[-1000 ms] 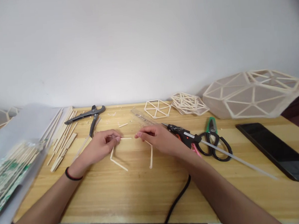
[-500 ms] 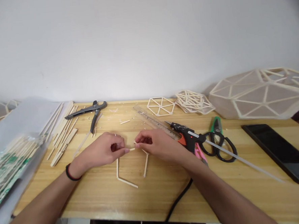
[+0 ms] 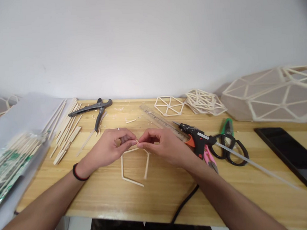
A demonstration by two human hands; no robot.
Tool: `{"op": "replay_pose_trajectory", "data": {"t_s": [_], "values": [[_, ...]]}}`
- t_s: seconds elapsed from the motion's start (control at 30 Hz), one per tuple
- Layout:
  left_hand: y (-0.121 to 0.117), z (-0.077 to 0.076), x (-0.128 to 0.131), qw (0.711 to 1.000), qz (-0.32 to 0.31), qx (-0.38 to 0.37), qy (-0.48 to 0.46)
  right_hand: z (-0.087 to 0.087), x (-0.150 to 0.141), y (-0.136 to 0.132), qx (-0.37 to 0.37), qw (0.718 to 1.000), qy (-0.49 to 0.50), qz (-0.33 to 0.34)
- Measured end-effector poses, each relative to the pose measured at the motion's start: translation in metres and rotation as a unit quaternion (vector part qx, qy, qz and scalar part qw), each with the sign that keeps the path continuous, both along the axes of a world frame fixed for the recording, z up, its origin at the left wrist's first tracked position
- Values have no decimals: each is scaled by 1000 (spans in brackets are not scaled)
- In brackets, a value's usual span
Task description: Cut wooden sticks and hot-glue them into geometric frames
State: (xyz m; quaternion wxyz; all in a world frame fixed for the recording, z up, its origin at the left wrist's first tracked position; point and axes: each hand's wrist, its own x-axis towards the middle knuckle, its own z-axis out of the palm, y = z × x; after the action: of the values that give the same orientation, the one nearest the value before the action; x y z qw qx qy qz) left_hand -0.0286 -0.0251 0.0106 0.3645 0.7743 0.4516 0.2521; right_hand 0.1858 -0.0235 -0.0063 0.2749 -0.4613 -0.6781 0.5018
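My left hand [image 3: 116,144], its fingertips pinched, grips the far end of a bent frame of thin wooden sticks [image 3: 122,165]. Opposite it, my right hand [image 3: 159,142] pinches a second, shorter run of joined wooden sticks [image 3: 146,166]. Fingertips of both hands meet at the far corner, so the joint between the two pieces is hidden. Together the sticks outline most of a hexagon, with a gap at the near right side. A hot glue gun [image 3: 196,138] with a red light lies to the right of my right hand.
Cut sticks [image 3: 68,141] and a grey cutter [image 3: 98,109] lie left. A clear ruler [image 3: 163,121], a finished hexagon [image 3: 169,106] and stacked hexagons [image 3: 204,101] are behind. Right are scissors [image 3: 237,155], pink-handled pliers [image 3: 210,159], a phone [image 3: 288,155] and a large stick structure [image 3: 274,97].
My two hands have come together, bringing the ends of the two stick pieces from slightly apart to meeting at the fingertips. The whole view has shifted a little.
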Motion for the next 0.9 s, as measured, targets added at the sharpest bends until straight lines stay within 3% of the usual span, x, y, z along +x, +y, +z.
{"op": "replay_pose_trajectory", "data": {"t_s": [0.13,0.33,0.47,0.7,0.9], "values": [[0,-1,-1,999,6,-34,-27,4,0,-1,-1,1000,-1,15],[-1,-3,1,982,16,-144,-122,4,1,-1,-16,999,21,32],[-1,0,1,972,12,-170,-162,4,2,-2,-32,997,53,49],[-1,1,-4,981,-1,-122,-149,4,8,0,-51,995,54,64],[8,-5,-12,987,83,-34,-135,3,12,5,-69,995,63,35]]}}
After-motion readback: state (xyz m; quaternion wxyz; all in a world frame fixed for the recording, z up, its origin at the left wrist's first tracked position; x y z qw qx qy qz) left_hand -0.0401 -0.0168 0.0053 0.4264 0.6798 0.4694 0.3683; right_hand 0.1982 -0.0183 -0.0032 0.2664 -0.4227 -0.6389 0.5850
